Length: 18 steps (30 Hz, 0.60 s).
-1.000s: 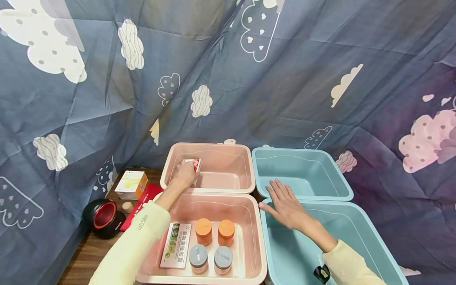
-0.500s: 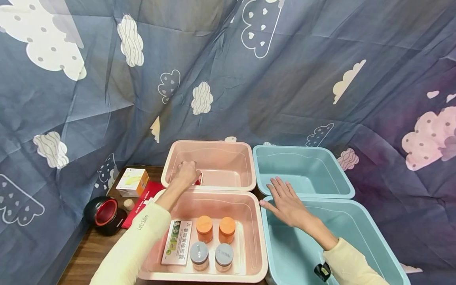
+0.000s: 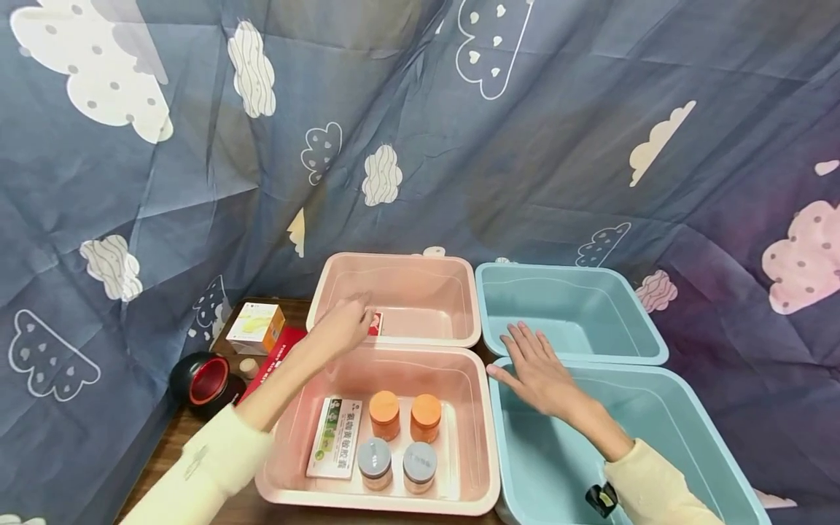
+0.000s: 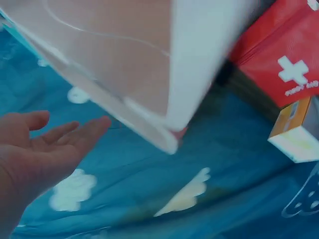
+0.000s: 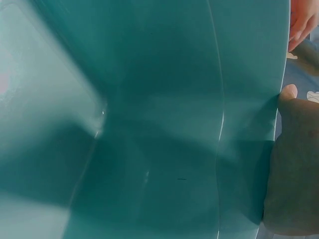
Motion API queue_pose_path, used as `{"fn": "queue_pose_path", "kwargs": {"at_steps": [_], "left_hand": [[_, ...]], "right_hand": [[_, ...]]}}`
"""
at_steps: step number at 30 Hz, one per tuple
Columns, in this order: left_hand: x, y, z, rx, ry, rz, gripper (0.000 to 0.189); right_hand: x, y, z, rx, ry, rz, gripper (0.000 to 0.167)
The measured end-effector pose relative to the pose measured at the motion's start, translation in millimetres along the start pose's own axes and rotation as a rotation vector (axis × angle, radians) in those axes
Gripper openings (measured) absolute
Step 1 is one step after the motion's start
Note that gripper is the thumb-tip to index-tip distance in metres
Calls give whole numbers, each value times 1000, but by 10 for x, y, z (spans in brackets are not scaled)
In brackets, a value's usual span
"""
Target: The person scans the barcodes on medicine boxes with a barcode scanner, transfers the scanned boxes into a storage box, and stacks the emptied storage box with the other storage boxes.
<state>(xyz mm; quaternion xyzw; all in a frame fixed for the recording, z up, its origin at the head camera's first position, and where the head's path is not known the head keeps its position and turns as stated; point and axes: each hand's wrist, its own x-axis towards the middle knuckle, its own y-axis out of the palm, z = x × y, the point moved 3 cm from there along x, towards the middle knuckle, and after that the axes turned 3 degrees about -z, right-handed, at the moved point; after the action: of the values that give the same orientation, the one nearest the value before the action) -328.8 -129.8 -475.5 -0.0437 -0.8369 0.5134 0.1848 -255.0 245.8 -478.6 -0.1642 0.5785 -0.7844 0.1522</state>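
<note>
Over the left side of the back pink bin (image 3: 426, 332) is my left hand (image 3: 341, 324), holding nothing, its fingers loosely extended. The left wrist view also shows this left hand (image 4: 47, 149) with bare fingers. Just right of it, a small red-and-white box (image 3: 376, 324) lies inside that bin, partly hidden by the hand. My right hand (image 3: 541, 375) is spread flat over the adjoining rims of the back blue bin (image 3: 571, 275) and the front blue bin (image 3: 695, 408). In the right wrist view part of the right hand (image 5: 294, 164) shows beside a blue bin wall.
In the front pink bin (image 3: 488, 430) stand several jars, with orange lids (image 3: 384, 405) and grey lids (image 3: 375, 456), beside a white medicine box (image 3: 336, 437). To the left are a white-orange box (image 3: 256, 327), red first-aid pouch (image 3: 278, 355) and black bowl-like object (image 3: 203, 383).
My left hand set the red-and-white box down in the back pink bin, let go and drew slightly back towards the left. The right hand keeps its place.
</note>
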Motion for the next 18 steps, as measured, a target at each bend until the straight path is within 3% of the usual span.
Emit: {"fn": "queue_pose_path", "kwargs": {"at_steps": [2, 3, 5, 7, 11, 14, 18], "left_hand": [[-340, -372, -413, -9, 36, -19, 28], [-544, -638, -702, 3, 25, -21, 22], [-798, -707, -833, 41, 73, -71, 11], [-985, -600, -790, 64, 92, -75, 23], [-1244, -164, -423, 109, 87, -55, 35], [-1394, 108, -180, 108, -1, 57, 33], [-1566, 166, -202, 116, -77, 185, 32]], "right_hand": [[-16, 12, 19, 4, -3, 6, 88], [-21, 3, 41, 5, -6, 5, 87], [-27, -33, 89, 4, -5, 10, 85], [-30, -83, 138, -2, -3, 11, 83], [-23, -143, 181, -27, 12, 27, 80], [-27, -131, 171, -12, 12, 30, 82], [-24, -80, 121, 11, -8, 1, 87]]}}
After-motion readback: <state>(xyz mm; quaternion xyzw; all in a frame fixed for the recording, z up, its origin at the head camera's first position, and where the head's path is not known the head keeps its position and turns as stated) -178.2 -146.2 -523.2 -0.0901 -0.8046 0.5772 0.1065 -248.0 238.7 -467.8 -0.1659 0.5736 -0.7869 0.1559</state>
